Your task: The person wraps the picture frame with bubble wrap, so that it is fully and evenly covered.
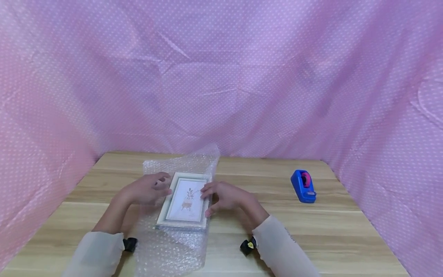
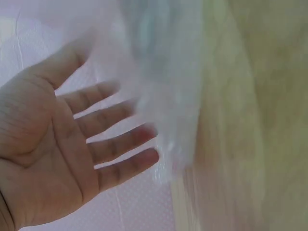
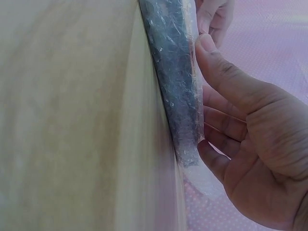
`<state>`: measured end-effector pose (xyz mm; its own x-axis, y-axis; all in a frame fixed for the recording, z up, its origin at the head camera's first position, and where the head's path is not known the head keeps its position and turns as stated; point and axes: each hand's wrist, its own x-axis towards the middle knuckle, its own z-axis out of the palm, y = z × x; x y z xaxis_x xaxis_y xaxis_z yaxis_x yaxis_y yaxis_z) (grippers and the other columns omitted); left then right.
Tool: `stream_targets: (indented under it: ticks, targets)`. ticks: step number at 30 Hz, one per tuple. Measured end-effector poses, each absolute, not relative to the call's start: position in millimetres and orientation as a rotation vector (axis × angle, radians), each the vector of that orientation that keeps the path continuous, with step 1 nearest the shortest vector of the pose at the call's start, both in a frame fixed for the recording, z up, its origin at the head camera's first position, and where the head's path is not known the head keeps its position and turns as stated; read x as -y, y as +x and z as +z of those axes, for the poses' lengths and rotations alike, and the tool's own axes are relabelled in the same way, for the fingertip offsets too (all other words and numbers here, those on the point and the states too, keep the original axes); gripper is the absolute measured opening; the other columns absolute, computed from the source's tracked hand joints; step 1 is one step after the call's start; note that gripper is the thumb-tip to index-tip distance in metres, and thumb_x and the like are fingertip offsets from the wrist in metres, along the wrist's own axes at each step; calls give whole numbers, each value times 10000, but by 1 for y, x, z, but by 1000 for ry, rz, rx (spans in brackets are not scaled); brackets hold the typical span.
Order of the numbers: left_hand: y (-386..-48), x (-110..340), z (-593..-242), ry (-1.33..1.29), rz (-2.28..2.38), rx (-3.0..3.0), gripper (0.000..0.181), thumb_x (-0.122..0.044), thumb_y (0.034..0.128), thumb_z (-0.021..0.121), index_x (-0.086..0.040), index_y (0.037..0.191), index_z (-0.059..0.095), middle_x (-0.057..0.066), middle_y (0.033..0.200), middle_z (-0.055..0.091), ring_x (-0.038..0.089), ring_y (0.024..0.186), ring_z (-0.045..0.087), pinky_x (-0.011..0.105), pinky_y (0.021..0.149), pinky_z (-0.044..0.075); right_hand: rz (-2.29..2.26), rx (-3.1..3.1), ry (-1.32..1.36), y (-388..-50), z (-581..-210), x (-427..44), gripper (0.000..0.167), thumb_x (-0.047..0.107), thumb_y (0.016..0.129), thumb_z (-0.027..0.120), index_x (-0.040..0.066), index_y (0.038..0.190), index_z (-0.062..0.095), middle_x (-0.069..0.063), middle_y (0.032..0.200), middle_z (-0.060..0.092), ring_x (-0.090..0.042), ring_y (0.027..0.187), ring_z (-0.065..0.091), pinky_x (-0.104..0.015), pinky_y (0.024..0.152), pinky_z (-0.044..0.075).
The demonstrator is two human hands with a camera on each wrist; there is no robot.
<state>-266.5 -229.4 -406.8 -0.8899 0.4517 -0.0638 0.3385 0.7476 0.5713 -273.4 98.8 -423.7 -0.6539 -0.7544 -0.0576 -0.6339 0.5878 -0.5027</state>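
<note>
A picture frame (image 1: 188, 200) with a cream border and a small plant drawing lies face up on a sheet of bubble wrap (image 1: 173, 250). At its left edge is my left hand (image 1: 149, 188), fingertips close to the border. In the left wrist view the left hand (image 2: 57, 144) has its fingers extended towards the blurred, see-through wrap (image 2: 178, 120). My right hand (image 1: 225, 198) rests its fingers on the frame's right side. In the right wrist view, bubble wrap (image 3: 178, 91) covers the frame's side, and the right hand (image 3: 260, 130) touches it with thumb and fingertips.
A blue tape dispenser (image 1: 303, 188) with a pink roll stands on the right of the wooden table (image 1: 277, 223). Pink dotted cloth (image 1: 235, 96) hangs behind and along both sides. Black straps with small devices (image 1: 247, 246) sit at the wrists.
</note>
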Motion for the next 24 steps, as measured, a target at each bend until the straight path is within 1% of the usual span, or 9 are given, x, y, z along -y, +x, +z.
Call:
stream_targets:
  ticks: [4, 9, 11, 14, 15, 17, 19, 21, 24]
  targets:
    - [-271, 246, -405, 549, 882, -2809, 723, -417, 1008, 632, 43, 1513, 395, 348, 1446, 484, 542, 1304, 483, 666, 1023, 427, -624, -2563, -1142, -274, -425, -98, 590, 429, 792, 864, 164, 1296, 711, 25, 1492, 552, -210, 1452, 415, -374, 1220, 272]
    - [-280, 267, -405, 434, 892, -2835, 798, -413, 1030, 594, 132, 1521, 281, 426, 1430, 442, 599, 1312, 432, 704, 1038, 384, -609, -2567, -1143, -275, -425, -98, 591, 438, 796, 861, 166, 1299, 712, 31, 1487, 559, -207, 1456, 411, -365, 1219, 277]
    - [-286, 275, -404, 374, 897, -2833, 835, -442, 1036, 575, 142, 1528, 238, 448, 1419, 432, 613, 1306, 424, 707, 1040, 380, -606, -2571, -1137, -276, -425, -98, 592, 441, 795, 860, 167, 1298, 713, 35, 1486, 559, -205, 1456, 410, -362, 1218, 277]
    - [-295, 284, -404, 293, 930, -2805, 884, -485, 1041, 542, 141, 1545, 174, 481, 1450, 351, 645, 1321, 367, 722, 1044, 362, -611, -2573, -1119, -275, -424, -98, 589, 438, 794, 860, 173, 1299, 713, 42, 1491, 554, -199, 1458, 407, -360, 1220, 273]
    - [-298, 287, -404, 271, 957, -2782, 896, -492, 1044, 531, 139, 1551, 147, 486, 1465, 320, 640, 1314, 384, 712, 1041, 376, -612, -2574, -1115, -275, -424, -98, 589, 439, 794, 859, 176, 1300, 712, 45, 1493, 551, -197, 1458, 406, -360, 1220, 271]
    - [-306, 291, -407, 220, 1089, -2682, 922, -486, 1046, 532, 115, 1572, 70, 474, 1491, 282, 584, 1194, 513, 640, 986, 466, -617, -2576, -1114, -275, -424, -98, 587, 434, 793, 861, 173, 1298, 713, 43, 1492, 552, -196, 1456, 410, -358, 1219, 273]
    - [-312, 295, -412, 181, 1264, -2548, 932, -443, 1058, 533, 97, 1579, -20, 469, 1511, 231, 543, 1181, 551, 559, 969, 521, -625, -2577, -1113, -275, -424, -98, 587, 434, 790, 863, 171, 1294, 716, 43, 1489, 555, -194, 1455, 411, -354, 1218, 275]
    - [-317, 297, -416, 111, 1454, -2401, 943, -369, 1065, 548, 67, 1580, -110, 434, 1524, 239, 394, 1076, 637, 454, 918, 572, -631, -2578, -1112, -275, -425, -98, 589, 435, 786, 865, 172, 1291, 717, 48, 1487, 556, -189, 1453, 412, -353, 1217, 276]
    - [-321, 300, -422, 17, 1678, -2235, 953, -272, 1062, 571, 48, 1574, -167, 340, 1407, 442, 256, 1041, 669, 352, 886, 589, -637, -2579, -1112, -275, -426, -97, 586, 430, 785, 869, 172, 1289, 719, 46, 1485, 559, -186, 1453, 413, -355, 1217, 278]
